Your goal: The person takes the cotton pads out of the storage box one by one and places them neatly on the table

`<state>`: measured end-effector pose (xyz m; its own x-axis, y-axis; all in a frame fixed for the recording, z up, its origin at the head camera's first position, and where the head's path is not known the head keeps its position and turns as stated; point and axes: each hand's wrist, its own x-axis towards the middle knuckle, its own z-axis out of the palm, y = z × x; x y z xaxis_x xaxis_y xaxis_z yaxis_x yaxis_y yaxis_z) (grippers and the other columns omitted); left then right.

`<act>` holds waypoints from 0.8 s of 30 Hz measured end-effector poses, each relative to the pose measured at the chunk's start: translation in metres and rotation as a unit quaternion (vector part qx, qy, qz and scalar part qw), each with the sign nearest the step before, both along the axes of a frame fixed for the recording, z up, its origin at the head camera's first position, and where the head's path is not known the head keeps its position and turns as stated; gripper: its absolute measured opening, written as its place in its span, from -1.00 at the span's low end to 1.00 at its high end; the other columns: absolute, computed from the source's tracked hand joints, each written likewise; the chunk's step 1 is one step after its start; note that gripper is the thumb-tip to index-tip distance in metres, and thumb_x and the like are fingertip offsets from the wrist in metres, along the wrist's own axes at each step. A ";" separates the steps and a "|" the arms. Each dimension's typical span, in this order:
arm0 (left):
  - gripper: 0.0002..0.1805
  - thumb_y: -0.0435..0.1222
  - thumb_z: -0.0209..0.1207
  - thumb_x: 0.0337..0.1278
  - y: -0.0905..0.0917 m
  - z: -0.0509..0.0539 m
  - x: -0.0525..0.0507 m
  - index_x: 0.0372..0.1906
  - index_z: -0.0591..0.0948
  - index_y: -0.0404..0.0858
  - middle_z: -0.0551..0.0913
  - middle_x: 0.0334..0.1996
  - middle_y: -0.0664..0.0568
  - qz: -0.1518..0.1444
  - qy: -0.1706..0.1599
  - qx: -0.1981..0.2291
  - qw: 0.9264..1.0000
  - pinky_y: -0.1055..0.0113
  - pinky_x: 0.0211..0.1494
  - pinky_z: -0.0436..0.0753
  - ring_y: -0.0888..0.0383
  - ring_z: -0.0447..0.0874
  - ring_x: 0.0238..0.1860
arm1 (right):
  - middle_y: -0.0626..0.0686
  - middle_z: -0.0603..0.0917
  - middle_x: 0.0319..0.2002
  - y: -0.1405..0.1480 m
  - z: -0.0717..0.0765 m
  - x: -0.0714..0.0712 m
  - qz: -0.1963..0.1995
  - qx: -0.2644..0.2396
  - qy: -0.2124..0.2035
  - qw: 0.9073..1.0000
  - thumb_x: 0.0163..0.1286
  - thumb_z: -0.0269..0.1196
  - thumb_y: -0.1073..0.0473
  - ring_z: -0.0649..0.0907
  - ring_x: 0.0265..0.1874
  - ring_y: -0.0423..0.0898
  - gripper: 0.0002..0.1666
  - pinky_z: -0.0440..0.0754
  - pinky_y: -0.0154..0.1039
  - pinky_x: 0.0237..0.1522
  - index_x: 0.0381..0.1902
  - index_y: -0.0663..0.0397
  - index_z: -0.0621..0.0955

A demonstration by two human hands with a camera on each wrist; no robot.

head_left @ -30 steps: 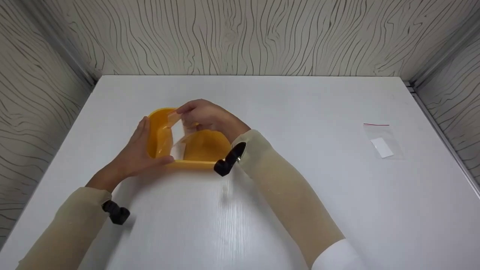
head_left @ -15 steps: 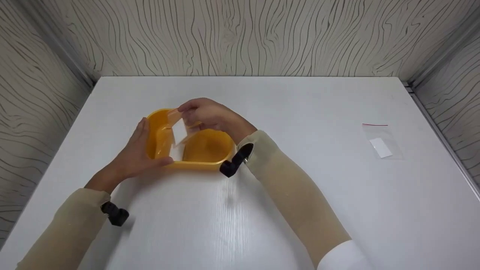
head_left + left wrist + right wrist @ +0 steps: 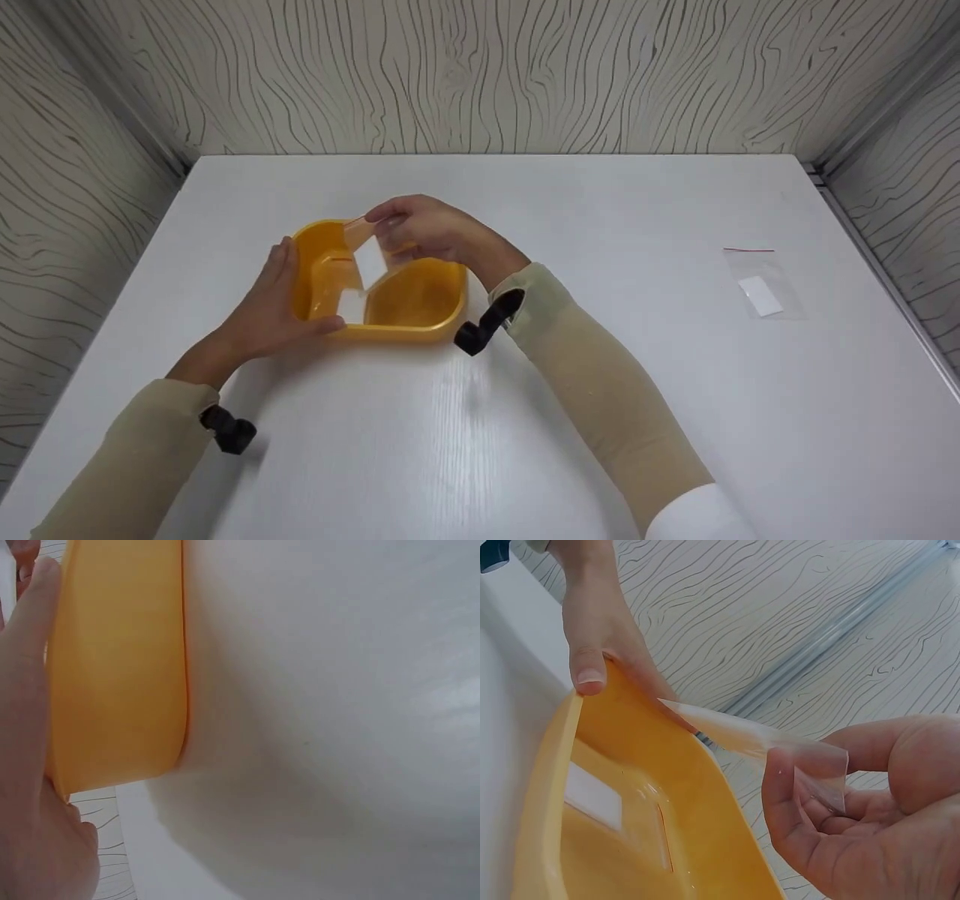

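My left hand [image 3: 274, 300] grips the left end of a yellow plastic bin [image 3: 409, 330], with its thumb along the near rim. In the right wrist view, that thumb lies at the rim of the bin. My right hand [image 3: 435, 229] pinches a clear zip bag [image 3: 370, 261] with a white card inside, holding it tilted above the bin. Another clear zip bag [image 3: 641, 821] lies on the bin's floor; its white card [image 3: 352, 306] and red seal line show. The left wrist view has the bin's outer wall [image 3: 120, 667], with the left hand along its rim.
A third zip bag [image 3: 763, 289], with a red seal line and a white card in it, lies flat on the right of the white table [image 3: 600, 225]. Wood-patterned panels [image 3: 480, 75] stand behind the table and at both sides.
My right hand has shifted slightly to the right with its zip bag, uncovering more of the white card in the bin. The left hand and bin stay nearly in place.
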<state>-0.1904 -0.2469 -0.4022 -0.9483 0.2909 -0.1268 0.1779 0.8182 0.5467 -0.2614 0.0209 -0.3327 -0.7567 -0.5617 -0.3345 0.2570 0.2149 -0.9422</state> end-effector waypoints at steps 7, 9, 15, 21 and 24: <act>0.49 0.30 0.34 0.02 0.000 0.002 0.000 0.59 -0.44 -0.34 -0.40 0.62 -0.28 0.000 0.002 -0.024 1.000 -0.38 0.52 -0.16 -0.36 -0.33 0.59 | 0.09 0.59 0.08 0.010 0.002 0.001 -0.001 0.000 0.003 1.000 0.40 0.21 0.46 0.56 -0.15 -0.08 -0.47 0.66 -0.30 -0.12 0.31 0.17 0.51; 0.49 0.30 0.33 0.03 0.001 0.002 0.000 0.59 -0.44 -0.35 -0.42 0.62 -0.28 0.001 0.000 -0.030 1.000 -0.35 0.54 -0.21 -0.34 -0.39 0.60 | 0.09 0.59 0.12 0.014 0.003 0.002 -0.004 0.001 0.000 1.000 0.40 0.21 0.45 0.57 -0.11 -0.08 -0.46 0.67 -0.28 -0.06 0.32 0.16 0.51; 0.48 0.32 0.30 0.04 0.002 0.004 0.001 0.58 -0.45 -0.37 -0.43 0.62 -0.29 0.002 -0.009 -0.045 0.999 -0.35 0.54 -0.22 -0.34 -0.42 0.59 | 0.08 0.57 0.17 0.023 0.006 0.003 -0.018 0.010 -0.005 1.000 0.41 0.22 0.44 0.59 -0.01 -0.03 -0.46 0.69 -0.22 0.06 0.32 0.10 0.53; 0.48 0.31 0.31 0.03 0.002 0.003 0.002 0.57 -0.43 -0.41 -0.42 0.61 -0.31 0.000 -0.005 -0.043 0.999 -0.31 0.55 -0.25 -0.33 -0.44 0.59 | 0.08 0.57 0.09 0.030 0.006 0.003 -0.018 -0.010 -0.007 1.000 0.38 0.21 0.45 0.56 -0.13 -0.05 -0.43 0.67 -0.32 -0.12 0.34 0.16 0.50; 0.49 0.31 0.31 0.03 0.002 0.002 0.001 0.57 -0.43 -0.42 -0.43 0.61 -0.30 0.003 -0.007 -0.044 0.999 -0.27 0.57 -0.26 -0.31 -0.46 0.60 | 0.09 0.57 0.07 0.034 0.006 0.003 -0.018 -0.022 -0.008 1.000 0.37 0.18 0.47 0.55 -0.19 -0.06 -0.42 0.63 -0.32 -0.20 0.35 0.20 0.48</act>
